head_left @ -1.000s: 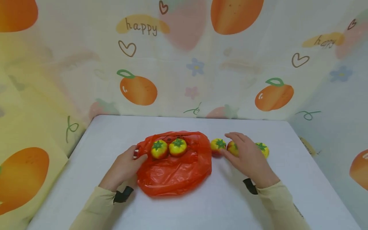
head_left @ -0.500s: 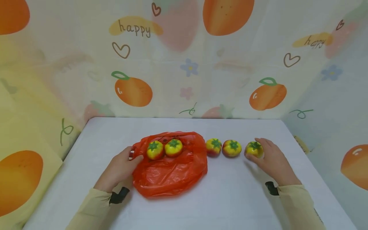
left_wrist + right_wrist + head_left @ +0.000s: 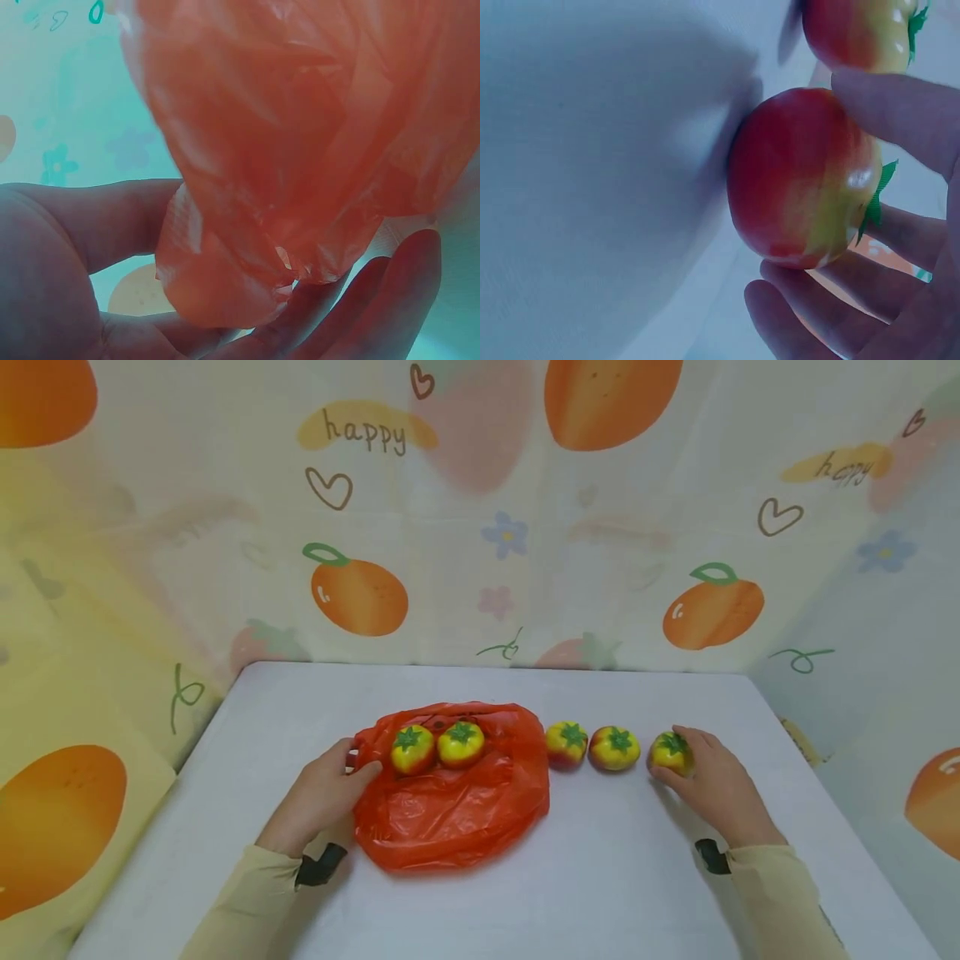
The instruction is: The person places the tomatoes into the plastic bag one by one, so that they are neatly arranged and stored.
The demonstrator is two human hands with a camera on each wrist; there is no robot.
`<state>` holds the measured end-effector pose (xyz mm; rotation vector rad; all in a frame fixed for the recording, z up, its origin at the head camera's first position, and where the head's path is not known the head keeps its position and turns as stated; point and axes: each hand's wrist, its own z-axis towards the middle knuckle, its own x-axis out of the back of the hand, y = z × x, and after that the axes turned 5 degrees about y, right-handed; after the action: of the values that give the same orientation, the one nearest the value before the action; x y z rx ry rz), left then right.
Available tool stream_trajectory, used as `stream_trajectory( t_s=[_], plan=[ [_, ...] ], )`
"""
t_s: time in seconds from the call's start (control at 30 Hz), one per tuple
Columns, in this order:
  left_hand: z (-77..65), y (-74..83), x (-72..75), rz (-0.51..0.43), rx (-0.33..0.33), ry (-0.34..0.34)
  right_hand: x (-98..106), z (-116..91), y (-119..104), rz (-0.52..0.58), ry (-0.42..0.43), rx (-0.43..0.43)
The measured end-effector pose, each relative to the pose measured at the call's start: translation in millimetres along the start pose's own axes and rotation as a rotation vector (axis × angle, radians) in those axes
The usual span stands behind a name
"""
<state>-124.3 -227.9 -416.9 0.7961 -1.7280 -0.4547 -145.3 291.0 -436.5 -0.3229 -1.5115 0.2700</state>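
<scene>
The right hand (image 3: pixel 716 785) has gone from above the middle of the fruit row a second ago to the end fruit (image 3: pixel 670 755), while the left hand (image 3: pixel 318 797) has stayed at the red bag (image 3: pixel 457 818). The right fingers curve round the end fruit, pinching its sides against the thumb and leaving the leafy top mostly uncovered, probably because the sides give the surest hold on something so round and glossy. The left fingers grip the bag's gathered left edge with the thumb over the plastic, likely to keep such thin film from sliding.

The end fruit is at the table (image 3: pixel 600 893); whether it is raised slightly, I cannot tell. It is red below, turning yellow above, shiny, with a green star-shaped cap that looks artificial.

Next inward sit the middle fruit (image 3: pixel 615 752) and then the inner fruit (image 3: pixel 566 747), just beside the bag's right edge. The left fruit (image 3: pixel 412 752) and its neighbour (image 3: pixel 461 746) lie together on the bag's far half, where their weight may help hold it flat; whether they are inside its mouth is unclear. Beyond the table hangs a printed cloth (image 3: pixel 442 543).
</scene>
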Motion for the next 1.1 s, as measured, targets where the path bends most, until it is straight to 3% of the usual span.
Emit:
stream_trajectory(
  t_s=[0.3, 0.47, 0.67, 0.93, 1.1],
  plan=[
    [-2.3, 0.9, -0.6, 0.010, -0.002, 0.016, 4, -3, -5, -0.010, 0.000, -0.007],
    [-3.3, 4.2, -0.7, 0.000, -0.006, 0.012, 12, -6, -16, -0.020, 0.092, 0.091],
    [-4.6, 3.9, 0.3, -0.003, -0.003, 0.009, 27, -11, -52, 0.039, 0.192, 0.239],
    [-3.5, 4.1, 1.0, -0.015, 0.000, 0.014, 30, -12, -106, 0.105, 0.195, 0.369],
    [-3.4, 4.3, -0.3, -0.028, -0.011, 0.007, 26, -13, -137, 0.132, 0.155, 0.380]
  ],
)
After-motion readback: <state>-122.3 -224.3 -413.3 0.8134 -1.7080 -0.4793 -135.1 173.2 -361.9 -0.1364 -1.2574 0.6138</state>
